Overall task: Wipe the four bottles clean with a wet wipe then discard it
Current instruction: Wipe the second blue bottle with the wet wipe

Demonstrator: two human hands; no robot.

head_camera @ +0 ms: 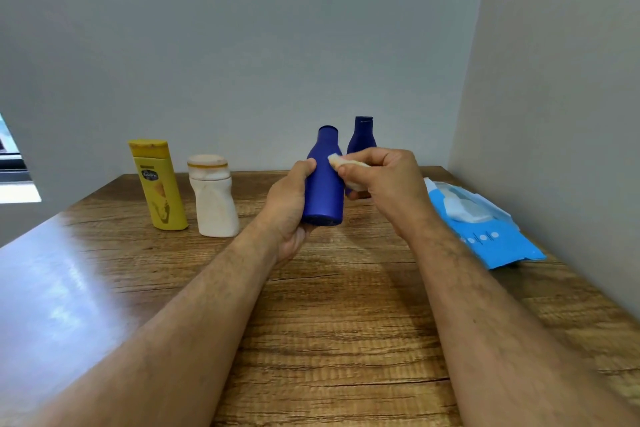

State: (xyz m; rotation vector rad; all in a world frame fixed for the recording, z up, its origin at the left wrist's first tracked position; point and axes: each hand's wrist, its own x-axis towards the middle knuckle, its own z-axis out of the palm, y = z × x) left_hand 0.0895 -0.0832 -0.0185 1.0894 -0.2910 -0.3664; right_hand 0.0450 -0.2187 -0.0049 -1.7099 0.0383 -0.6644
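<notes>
My left hand [289,208] grips a blue bottle [323,191] by its lower body and holds it upright above the wooden table [329,322]. My right hand [384,184] pinches a crumpled wet wipe [337,160] against the bottle's shoulder. A second blue bottle [362,137] stands behind, its lower part hidden by my right hand. To the left stand a yellow bottle [159,185] and a white bottle [214,198], both upright on the table.
A blue wet-wipe pack [485,229] lies open at the right, next to the side wall, with a white wipe sticking out. A grey wall runs behind the table. The table's left edge falls away near a window.
</notes>
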